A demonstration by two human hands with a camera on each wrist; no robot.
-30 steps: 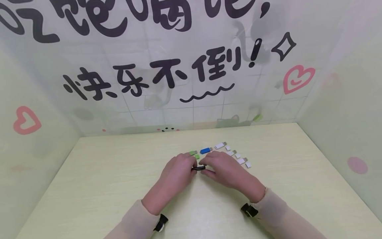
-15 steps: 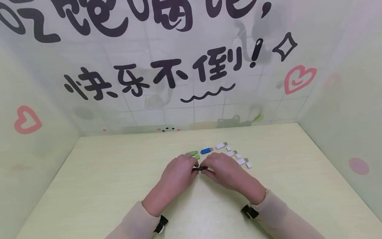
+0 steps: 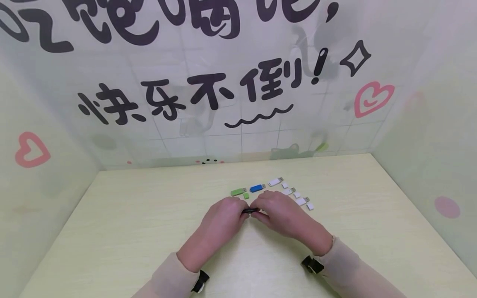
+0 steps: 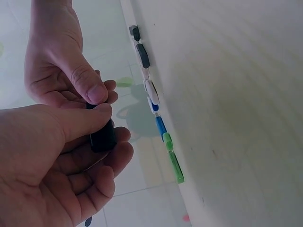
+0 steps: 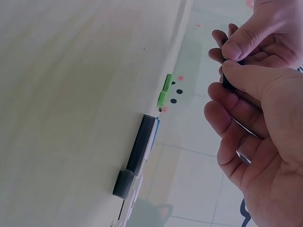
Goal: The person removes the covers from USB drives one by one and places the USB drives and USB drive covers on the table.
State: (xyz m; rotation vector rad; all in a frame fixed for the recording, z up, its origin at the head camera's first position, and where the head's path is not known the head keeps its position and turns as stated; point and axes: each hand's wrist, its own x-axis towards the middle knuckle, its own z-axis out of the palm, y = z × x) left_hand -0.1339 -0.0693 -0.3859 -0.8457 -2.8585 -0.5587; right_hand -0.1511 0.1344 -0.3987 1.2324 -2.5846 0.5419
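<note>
Close above the table, both hands hold a small black USB stick (image 4: 102,137) end to end. My left hand (image 3: 222,221) pinches one end between thumb and fingers, and my right hand (image 3: 288,217) pinches the other. In the head view only a dark strip shows between the fingertips, and in the right wrist view the fingers cover most of it. Beyond the hands lie a green USB stick (image 3: 237,192) with a green cap (image 3: 246,195), a blue USB stick (image 3: 257,188) and a white USB stick (image 3: 275,181).
More white sticks with loose white caps (image 3: 310,206) lie beyond the right hand, partly covered by it. Another dark stick (image 5: 141,146) with a dark cap (image 5: 124,183) shows in the right wrist view. Printed walls enclose the wooden table (image 3: 141,215) at the back and sides.
The two hands have come closer together over the black stick, so less of it shows. My left fingers have drawn back, uncovering the green stick. The sticks on the table have not moved.
</note>
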